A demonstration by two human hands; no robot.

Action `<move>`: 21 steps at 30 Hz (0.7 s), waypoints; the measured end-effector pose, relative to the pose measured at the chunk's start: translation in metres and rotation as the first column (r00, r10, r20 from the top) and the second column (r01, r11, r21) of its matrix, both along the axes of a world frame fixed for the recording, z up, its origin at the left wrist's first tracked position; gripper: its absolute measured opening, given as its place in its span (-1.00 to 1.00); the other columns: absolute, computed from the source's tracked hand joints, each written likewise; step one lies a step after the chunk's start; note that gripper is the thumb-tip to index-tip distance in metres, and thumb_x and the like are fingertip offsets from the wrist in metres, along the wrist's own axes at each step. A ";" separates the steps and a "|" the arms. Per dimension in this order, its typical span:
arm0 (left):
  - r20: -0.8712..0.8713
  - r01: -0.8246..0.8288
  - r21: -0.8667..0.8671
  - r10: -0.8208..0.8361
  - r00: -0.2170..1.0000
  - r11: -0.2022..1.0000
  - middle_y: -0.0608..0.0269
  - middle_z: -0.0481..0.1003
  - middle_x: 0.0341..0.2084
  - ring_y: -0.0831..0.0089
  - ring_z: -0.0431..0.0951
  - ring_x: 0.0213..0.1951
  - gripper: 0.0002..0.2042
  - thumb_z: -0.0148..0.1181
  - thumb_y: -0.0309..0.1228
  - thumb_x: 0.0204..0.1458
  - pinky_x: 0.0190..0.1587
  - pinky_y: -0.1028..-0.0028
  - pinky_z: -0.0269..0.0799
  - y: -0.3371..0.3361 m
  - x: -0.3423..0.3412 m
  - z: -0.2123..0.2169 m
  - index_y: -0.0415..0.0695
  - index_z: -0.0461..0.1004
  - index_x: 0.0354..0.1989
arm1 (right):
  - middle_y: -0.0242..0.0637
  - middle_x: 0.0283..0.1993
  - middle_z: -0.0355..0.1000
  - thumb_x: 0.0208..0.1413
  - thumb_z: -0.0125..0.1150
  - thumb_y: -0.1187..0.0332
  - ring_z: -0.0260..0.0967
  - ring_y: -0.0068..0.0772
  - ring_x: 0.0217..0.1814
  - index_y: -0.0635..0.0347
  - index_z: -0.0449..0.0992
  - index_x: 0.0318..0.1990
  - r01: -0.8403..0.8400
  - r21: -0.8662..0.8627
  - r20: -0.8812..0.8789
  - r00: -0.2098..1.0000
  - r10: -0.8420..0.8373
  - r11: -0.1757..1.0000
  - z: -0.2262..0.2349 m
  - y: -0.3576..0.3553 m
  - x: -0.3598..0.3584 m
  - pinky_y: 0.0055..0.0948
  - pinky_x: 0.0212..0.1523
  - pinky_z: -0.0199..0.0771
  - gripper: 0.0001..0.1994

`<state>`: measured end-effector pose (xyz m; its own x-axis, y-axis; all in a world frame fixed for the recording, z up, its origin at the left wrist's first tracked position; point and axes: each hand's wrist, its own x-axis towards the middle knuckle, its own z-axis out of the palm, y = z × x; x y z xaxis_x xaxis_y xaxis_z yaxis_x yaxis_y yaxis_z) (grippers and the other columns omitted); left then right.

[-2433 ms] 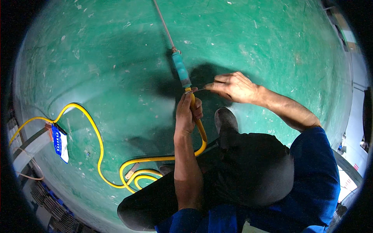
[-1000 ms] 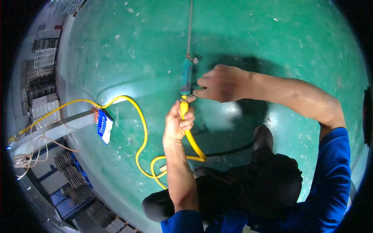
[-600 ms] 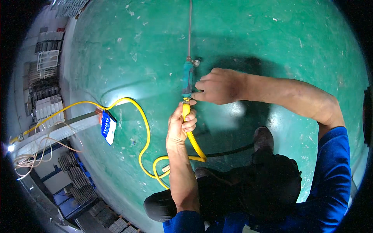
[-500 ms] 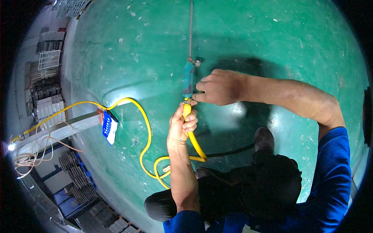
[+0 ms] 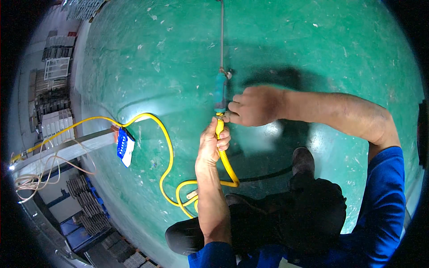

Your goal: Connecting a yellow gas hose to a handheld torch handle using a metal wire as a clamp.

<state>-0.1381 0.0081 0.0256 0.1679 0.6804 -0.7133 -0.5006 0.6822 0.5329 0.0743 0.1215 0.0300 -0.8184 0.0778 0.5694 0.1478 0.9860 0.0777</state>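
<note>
A gas torch with a teal handle (image 5: pixel 221 91) and a long thin metal tube (image 5: pixel 222 38) points away from me. A yellow hose (image 5: pixel 227 163) joins the handle's near end, where a small metal hose clamp (image 5: pixel 219 115) sits around it. My left hand (image 5: pixel 212 144) is closed around the hose just below that clamp, thumb pointing up along it. From the right, my right hand (image 5: pixel 254 107) has its fingers curled, with thumb and fingertip pinching at the side of the clamp. The exact grip is partly hidden by the fingers. A small valve knob (image 5: pixel 229 74) shows beyond the handle.
The hose loops over the green floor (image 5: pixel 120 89) and runs left along a metal beam (image 5: pixel 71 149). A blue-and-white packet (image 5: pixel 125 147) hangs at the beam's end. Pale thin cable (image 5: pixel 33 183) is coiled there. Stacked parts (image 5: pixel 58 120) line the left side. My shoe (image 5: pixel 304 161) is near the hose.
The torch, hose and left hand have shifted slightly right. My right hand has moved a little down and right, its fingertips now at the clamp.
</note>
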 end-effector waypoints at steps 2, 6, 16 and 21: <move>-0.127 0.022 -0.007 -0.023 0.992 1.000 0.47 0.18 -0.66 0.74 0.03 -0.73 -0.65 -0.09 0.02 0.29 -0.72 0.69 -0.08 -0.001 0.003 0.000 -0.03 0.34 -0.18 | -0.55 -0.53 0.20 -0.06 0.17 0.25 0.28 -0.56 -0.48 0.01 0.47 -0.40 -0.020 0.007 -0.001 1.000 0.020 1.000 0.000 -0.001 -0.001 -0.48 -0.59 0.18 -0.90; -0.235 0.042 -0.034 -0.049 0.971 0.999 0.46 0.19 -0.66 0.73 0.05 -0.73 -0.67 -0.07 0.03 0.28 -0.73 0.68 -0.08 0.001 0.015 0.002 0.02 0.26 -0.28 | -0.52 -0.55 0.21 -0.09 0.18 0.28 0.29 -0.54 -0.51 0.11 0.46 -0.41 -0.050 0.021 0.012 0.999 0.050 0.999 -0.003 -0.002 0.004 -0.47 -0.61 0.25 -0.86; -0.417 0.108 -0.035 -0.113 0.902 0.993 0.46 0.20 -0.68 0.73 0.04 -0.74 -0.62 -0.19 0.04 0.31 -0.74 0.66 -0.08 -0.005 0.022 -0.025 -0.03 0.30 -0.19 | -0.26 -0.60 0.38 -0.05 0.17 0.29 0.46 -0.22 -0.51 0.20 0.51 -0.36 0.091 -0.349 0.252 0.968 0.000 0.933 -0.005 -0.011 0.010 -0.25 -0.50 0.45 -0.82; -0.420 0.128 -0.071 -0.146 0.896 0.989 0.46 0.20 -0.68 0.72 0.04 -0.75 -0.62 -0.20 0.04 0.32 -0.75 0.64 -0.08 -0.003 0.027 -0.032 -0.04 0.30 -0.20 | 0.02 -0.51 0.47 -0.01 0.15 0.33 0.49 0.00 -0.40 0.29 0.58 -0.39 0.153 -0.884 0.130 0.988 -0.083 0.441 -0.030 -0.009 -0.002 -0.12 -0.32 0.46 -0.81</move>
<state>-0.1112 0.0049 -0.0063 -0.0663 0.6414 -0.7644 -0.1342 0.7534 0.6438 0.0721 0.1128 -0.0001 -0.7874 0.6111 0.0807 0.2983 0.4923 -0.8177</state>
